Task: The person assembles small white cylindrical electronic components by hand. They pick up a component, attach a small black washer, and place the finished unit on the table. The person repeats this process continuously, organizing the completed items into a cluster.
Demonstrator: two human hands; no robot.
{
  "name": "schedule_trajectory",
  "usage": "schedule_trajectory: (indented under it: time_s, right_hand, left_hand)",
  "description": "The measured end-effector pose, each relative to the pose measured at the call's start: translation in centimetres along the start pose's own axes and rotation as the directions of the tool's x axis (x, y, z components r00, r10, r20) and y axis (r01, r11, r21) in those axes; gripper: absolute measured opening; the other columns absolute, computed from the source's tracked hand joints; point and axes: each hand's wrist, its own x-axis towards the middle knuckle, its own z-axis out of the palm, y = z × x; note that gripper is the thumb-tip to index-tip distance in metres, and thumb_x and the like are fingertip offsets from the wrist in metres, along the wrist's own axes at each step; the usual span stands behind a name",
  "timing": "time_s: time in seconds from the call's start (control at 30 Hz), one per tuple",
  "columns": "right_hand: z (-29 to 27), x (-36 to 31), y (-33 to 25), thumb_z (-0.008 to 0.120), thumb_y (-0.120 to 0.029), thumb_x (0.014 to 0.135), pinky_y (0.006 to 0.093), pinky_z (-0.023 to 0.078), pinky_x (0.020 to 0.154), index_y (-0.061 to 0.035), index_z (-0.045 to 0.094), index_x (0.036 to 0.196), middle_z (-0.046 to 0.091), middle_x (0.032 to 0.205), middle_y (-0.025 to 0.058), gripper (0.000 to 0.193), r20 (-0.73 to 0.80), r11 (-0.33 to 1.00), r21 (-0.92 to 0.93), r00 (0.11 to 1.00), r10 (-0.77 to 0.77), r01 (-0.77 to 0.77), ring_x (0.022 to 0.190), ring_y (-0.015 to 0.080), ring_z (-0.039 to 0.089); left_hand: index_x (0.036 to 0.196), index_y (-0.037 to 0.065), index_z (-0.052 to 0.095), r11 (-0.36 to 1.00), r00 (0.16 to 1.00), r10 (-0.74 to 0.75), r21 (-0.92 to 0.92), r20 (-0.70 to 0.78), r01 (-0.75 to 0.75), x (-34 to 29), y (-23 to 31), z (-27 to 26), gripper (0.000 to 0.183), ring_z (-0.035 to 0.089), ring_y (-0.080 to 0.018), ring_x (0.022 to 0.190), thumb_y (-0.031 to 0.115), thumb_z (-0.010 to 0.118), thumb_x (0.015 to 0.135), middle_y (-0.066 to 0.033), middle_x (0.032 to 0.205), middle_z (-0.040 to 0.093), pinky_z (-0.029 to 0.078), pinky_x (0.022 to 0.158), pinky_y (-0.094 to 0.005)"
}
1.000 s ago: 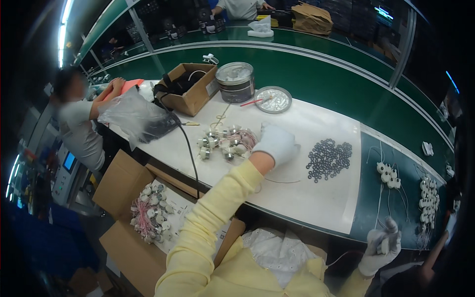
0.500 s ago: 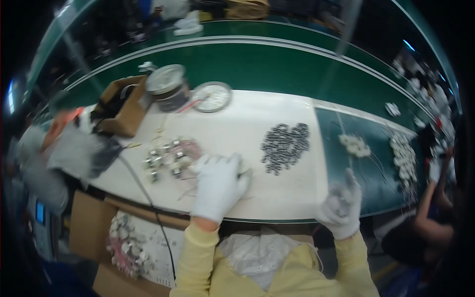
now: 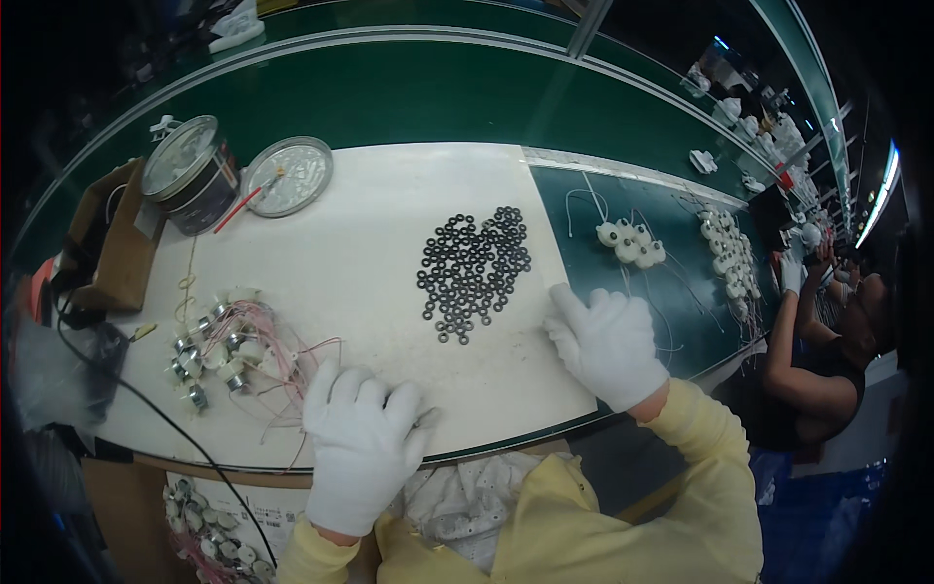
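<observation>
My left hand (image 3: 362,448), in a white glove, rests low over the near edge of the white table with its fingers apart. Its fingertips are beside thin pink wires from a heap of small silver-and-white motors (image 3: 235,352). A small grey patch shows at its thumb, too unclear to name. My right hand (image 3: 611,348), also gloved, hovers by the seam between the white surface and a green mat (image 3: 584,209). Its index finger and thumb point left, a gap between them, toward a patch of small black rings (image 3: 472,268). Nothing shows between those fingers.
At back left stand a tin (image 3: 192,175), a round lid (image 3: 288,177) with a red stick, and a cardboard box (image 3: 117,238). White round parts with wires (image 3: 630,241) lie on the mat, more (image 3: 730,258) farther right. A black cable (image 3: 165,423) crosses at left. A co-worker (image 3: 803,365) sits at right.
The view has turned to the right. My right hand has come from the mat's near edge to beside the rings. My left hand has drawn back toward the table's near edge.
</observation>
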Motion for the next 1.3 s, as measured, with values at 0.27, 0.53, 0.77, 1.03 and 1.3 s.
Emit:
schedule_trajectory:
  time_s: [0.27, 0.53, 0.77, 1.03, 1.3]
  right_hand:
    - [0.4, 2.6, 0.5, 0.076, -0.024, 0.095, 0.0359, 0.056, 0.063, -0.0065, 0.074, 0.104, 0.074, 0.082, 0.0132, 0.019, 0.073, 0.741, 0.667, 0.997, 0.038, -0.077, 0.068, 0.0263, 0.071]
    - [-0.9, 4.5, 0.4, 0.069, -0.025, 0.105, 0.0250, 0.052, 0.064, 0.0001, 0.073, 0.110, 0.075, 0.087, 0.0023, 0.026, 0.703, 0.182, 0.667, 0.691, 0.166, -0.722, 0.072, 0.0068, 0.065]
    - [0.2, 4.8, 0.9, 0.067, -0.014, 0.105, 0.0209, 0.052, 0.069, 0.0000, 0.069, 0.120, 0.076, 0.098, 0.0012, 0.021, 0.626, -0.078, 0.779, 0.779, 0.043, -0.622, 0.086, 0.0047, 0.067]
    - [-1.3, 5.8, 0.5, 0.074, -0.005, 0.091, 0.0303, 0.057, 0.063, -0.0002, 0.068, 0.114, 0.079, 0.093, 0.0070, 0.025, 0.444, 0.576, 0.748, 0.894, -0.062, -0.331, 0.067, 0.0162, 0.074]
    - [0.2, 6.9, 1.2, 0.079, -0.005, 0.079, 0.0347, 0.052, 0.059, -0.0113, 0.067, 0.115, 0.076, 0.086, 0.0008, 0.039, 0.061, 0.675, 0.722, 0.957, -0.285, 0.155, 0.068, 0.0231, 0.073]
  left_hand:
    - [0.101, 0.015, 0.065, 0.993, 0.997, -0.064, -0.105, -0.034, 0.060, -1.0, -0.7, 0.9, 0.031, 0.060, -0.0323, 0.099, 0.026, 0.082, 0.077, -0.0071, 0.094, 0.057, 0.046, 0.102, -0.0566]
    - [0.098, 0.016, 0.067, 0.985, 0.997, -0.076, -0.153, 0.000, 0.075, -1.2, -1.2, 0.6, 0.034, 0.060, -0.0299, 0.104, 0.028, 0.085, 0.072, -0.0032, 0.090, 0.058, 0.045, 0.106, -0.0573]
    - [0.093, 0.015, 0.068, 0.979, 0.996, -0.088, -0.181, 0.019, 0.090, -1.1, -1.5, 0.6, 0.033, 0.061, -0.0302, 0.099, 0.029, 0.085, 0.069, -0.0040, 0.086, 0.058, 0.050, 0.099, -0.0566]
    - [0.092, 0.014, 0.067, 0.970, 0.993, -0.100, -0.217, 0.060, 0.111, -1.0, -1.7, 0.6, 0.037, 0.060, -0.0299, 0.098, 0.031, 0.086, 0.065, -0.0037, 0.089, 0.058, 0.051, 0.090, -0.0556]
    - [0.093, 0.015, 0.066, 0.967, 0.993, -0.100, -0.228, 0.061, 0.111, -1.2, -1.7, 0.8, 0.038, 0.059, -0.0297, 0.099, 0.031, 0.085, 0.065, -0.0039, 0.093, 0.058, 0.051, 0.090, -0.0556]
